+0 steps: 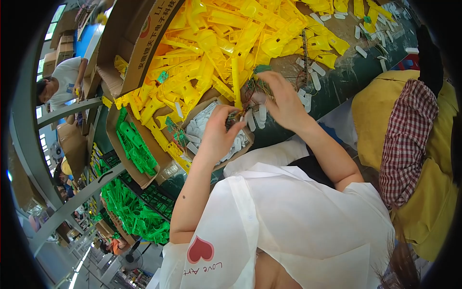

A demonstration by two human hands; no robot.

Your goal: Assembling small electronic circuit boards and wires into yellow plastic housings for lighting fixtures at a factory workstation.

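Note:
My left hand (220,132) is closed, its thumb and fingers pinching a bunch of thin coloured wires (248,100). Across from it, my right hand (281,98) bends its fingers round the same wires, close to small green circuit boards (260,83). Just how each fingertip grips is too small to tell. Both hands hover at the near edge of a heap of yellow plastic shells (211,48). Beneath my left hand stands a cardboard box of white plastic pieces (202,120). Several loose white oblong pieces (260,115) lie below my right hand.
A large cardboard box (139,43) rises at the left. Green plastic parts fill a smaller box (134,147) and a black crate (132,212). At the right sits a co-worker with a checkered sleeve (409,139). More white pieces (361,51) lie scattered on the green tabletop (337,84).

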